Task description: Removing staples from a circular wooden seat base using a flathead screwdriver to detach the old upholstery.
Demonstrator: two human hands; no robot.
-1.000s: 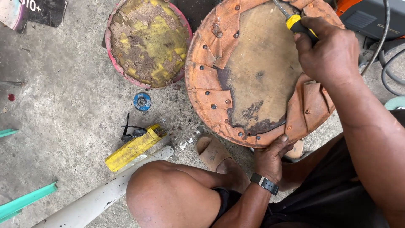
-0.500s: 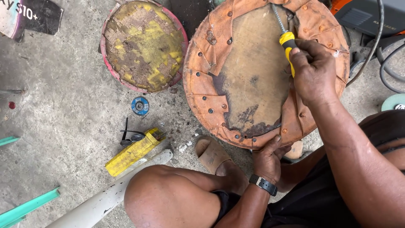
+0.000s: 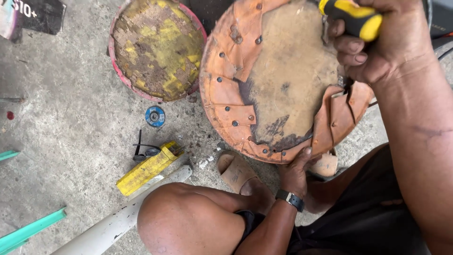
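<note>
A bent bare knee [image 3: 188, 217] and a black-clad lap are seen nearest the camera, with a foot in a tan sandal [image 3: 234, 171] planted on the concrete floor [image 3: 71, 118]. Just above it, the left hand [image 3: 295, 172] — a dark watch [image 3: 290, 199] worn at the wrist — is closed around the near rim of a round seat pad [image 3: 278, 80], its thumb pressed onto the orange covering. The pad is held tilted on edge against the floor, underside up: a bare brown board is shown in the middle, ringed by folded orange flaps pinned down with a row of dark tacks, and several flaps at the lower right are split and lifted. At the pad's upper right edge, the right hand [image 3: 377, 42] is clenched in a fist around the yellow-and-black handle of a screwdriver [image 3: 351, 19]; its tip is hidden behind the fingers. To the left on the floor, a white pipe [image 3: 118, 222] is laid slantwise beside a yellow boxy tool [image 3: 146, 167], with black wire loops and a small blue disc [image 3: 155, 116] just beyond. A teal strip [image 3: 28, 231] is visible at the lower left corner. Farther off, a second round pad [image 3: 158, 47] — worn yellow foam inside a pink rim — is lying flat beside the orange one.
</note>
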